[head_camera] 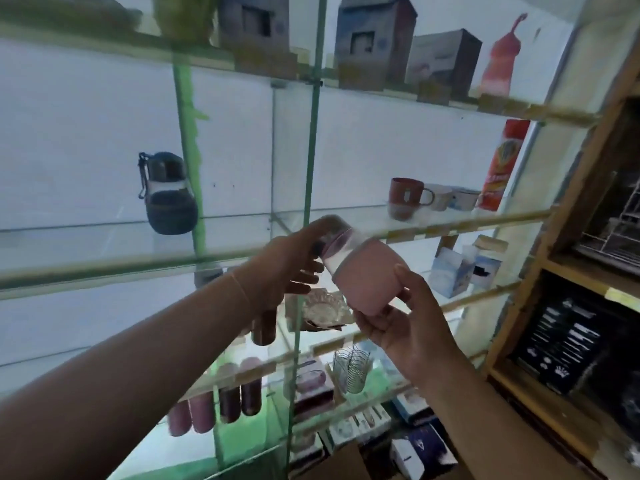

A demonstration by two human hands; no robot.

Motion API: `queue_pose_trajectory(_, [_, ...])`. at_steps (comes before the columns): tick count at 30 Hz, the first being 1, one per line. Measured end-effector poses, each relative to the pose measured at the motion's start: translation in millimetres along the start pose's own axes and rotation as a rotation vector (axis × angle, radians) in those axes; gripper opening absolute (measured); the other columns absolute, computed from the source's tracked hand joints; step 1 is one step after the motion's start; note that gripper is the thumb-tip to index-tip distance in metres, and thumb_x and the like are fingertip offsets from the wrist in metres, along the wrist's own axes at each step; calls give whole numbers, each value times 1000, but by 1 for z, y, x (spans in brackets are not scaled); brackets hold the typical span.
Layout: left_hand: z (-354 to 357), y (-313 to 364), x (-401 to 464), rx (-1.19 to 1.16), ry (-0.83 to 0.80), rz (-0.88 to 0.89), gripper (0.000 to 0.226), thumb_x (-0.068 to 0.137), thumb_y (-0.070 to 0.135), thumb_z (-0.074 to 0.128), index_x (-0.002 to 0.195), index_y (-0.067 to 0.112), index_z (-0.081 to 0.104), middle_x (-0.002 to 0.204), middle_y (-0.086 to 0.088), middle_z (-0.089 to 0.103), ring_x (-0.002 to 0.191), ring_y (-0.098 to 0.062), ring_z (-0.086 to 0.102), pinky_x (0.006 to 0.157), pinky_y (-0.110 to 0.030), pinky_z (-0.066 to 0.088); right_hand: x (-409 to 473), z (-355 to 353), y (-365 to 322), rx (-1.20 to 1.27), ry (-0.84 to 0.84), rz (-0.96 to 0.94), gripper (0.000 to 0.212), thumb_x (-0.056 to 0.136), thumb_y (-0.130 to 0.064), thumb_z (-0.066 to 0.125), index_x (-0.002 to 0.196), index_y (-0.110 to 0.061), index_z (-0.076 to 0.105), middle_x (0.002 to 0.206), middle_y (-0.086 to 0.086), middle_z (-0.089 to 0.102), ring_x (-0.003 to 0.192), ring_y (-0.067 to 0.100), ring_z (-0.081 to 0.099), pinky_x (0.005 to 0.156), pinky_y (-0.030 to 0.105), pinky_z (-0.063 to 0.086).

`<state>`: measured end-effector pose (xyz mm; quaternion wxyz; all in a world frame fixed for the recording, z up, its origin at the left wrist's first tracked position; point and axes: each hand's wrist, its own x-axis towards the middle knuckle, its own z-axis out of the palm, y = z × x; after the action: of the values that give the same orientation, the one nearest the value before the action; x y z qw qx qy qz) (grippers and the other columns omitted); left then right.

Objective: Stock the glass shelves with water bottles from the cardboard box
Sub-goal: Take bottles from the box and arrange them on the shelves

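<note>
A pink water bottle with a clear upper part and a dark lid hangs tilted in front of the middle glass shelf. My right hand grips its pink base from below. Around the lid end, my left hand has its fingers curled. A dark blue bottle with a strap stands on that shelf at the left. Several pink and brown bottles stand on a lower shelf. The cardboard box is not clearly in view.
Mugs and a red can sit on the middle shelf's right. Boxes line the top shelf. A glass dish, a wire holder and small boxes fill lower shelves. A wooden rack stands at the right.
</note>
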<state>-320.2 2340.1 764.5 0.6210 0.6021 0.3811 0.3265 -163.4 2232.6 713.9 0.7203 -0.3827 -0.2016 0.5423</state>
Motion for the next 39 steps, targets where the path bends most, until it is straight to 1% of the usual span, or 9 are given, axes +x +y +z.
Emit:
queue_pose_trajectory(4, [-40,17,-16,-65,144,58,52,67,59,77,88,12,69,80,-7,63,73,-21,56,71,-34,45,1,49,7,-60,-115,-5,68,63,-35,77,125,-14,57,107,22,67,91,38,70,82,44,55])
queue_pose_trajectory(11, [-119,37,-39,-200,304,174,48,67,51,80,97,15,72,78,-3,69,68,-17,62,67,-30,48,7,135,38,-143,-250,49,41,68,-32,77,103,-15,66,76,11,68,70,23,60,68,35,48])
queue_pose_trajectory(14, [-153,40,-49,-254,381,221,47,68,45,80,101,13,72,84,-7,70,74,-22,65,79,-38,54,9,171,55,-124,-298,101,37,67,-29,78,99,-12,69,82,14,62,73,23,50,66,32,42])
queue_pose_trajectory(18, [-198,49,-54,-229,509,292,49,65,43,81,99,8,73,93,-10,74,80,-26,72,70,-40,58,14,207,75,-174,-333,147,27,80,-24,75,98,-5,71,86,19,70,85,31,57,76,36,46])
queue_pose_trajectory(22, [-237,57,-53,-143,648,344,53,56,47,78,88,6,73,84,-12,71,74,-26,69,69,-40,58,18,231,88,-206,-310,170,49,65,-28,80,106,-4,66,105,25,60,89,34,58,75,37,50])
queue_pose_trajectory(24, [-255,62,-51,-80,692,364,51,57,49,75,85,7,72,82,-10,69,73,-23,66,68,-38,56,22,237,93,-234,-295,157,45,73,-28,76,109,-7,64,110,24,60,91,35,60,74,38,51])
queue_pose_trajectory(26, [-272,65,-46,7,743,387,51,61,50,73,90,9,70,88,-7,70,81,-21,66,72,-38,56,26,241,98,-265,-281,146,36,81,-26,72,111,-8,64,115,23,62,92,34,62,74,39,52])
queue_pose_trajectory(31, [-319,61,-19,246,837,429,62,64,56,73,107,13,65,90,0,67,84,-17,62,59,-26,44,35,248,110,-298,-228,110,37,85,-25,69,118,-8,64,117,20,66,95,33,65,72,38,52])
queue_pose_trajectory(39, [-356,40,12,448,880,391,66,68,48,78,119,13,52,103,-1,61,92,-21,58,74,-31,45,48,249,123,-400,-119,-31,22,87,-19,68,106,-9,68,108,15,72,91,29,67,70,37,50])
